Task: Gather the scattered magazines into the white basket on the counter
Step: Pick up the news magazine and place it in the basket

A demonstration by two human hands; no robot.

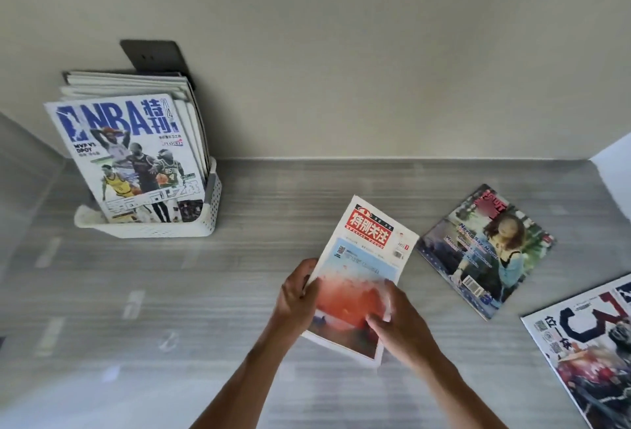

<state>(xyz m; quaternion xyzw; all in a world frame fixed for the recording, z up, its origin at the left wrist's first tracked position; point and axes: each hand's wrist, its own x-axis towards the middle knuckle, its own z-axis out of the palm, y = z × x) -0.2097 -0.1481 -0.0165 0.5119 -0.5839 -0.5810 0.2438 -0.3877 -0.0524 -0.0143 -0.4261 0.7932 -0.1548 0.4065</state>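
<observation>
A white perforated basket stands at the back left of the counter. Several magazines lean upright in it, a blue NBA issue in front. Both my hands hold a magazine with a red title block and an orange-red cover in the middle of the counter. My left hand grips its left edge, fingers curled around it. My right hand lies on the lower right of the cover, thumb and fingers pinching it. To the right lies a magazine showing a person in a pale blue top.
A large magazine with dark and red artwork lies at the right edge, partly cut off. A dark wall socket sits behind the basket. A clear plastic bin stands at far left. The grey wood-grain counter meets a beige wall.
</observation>
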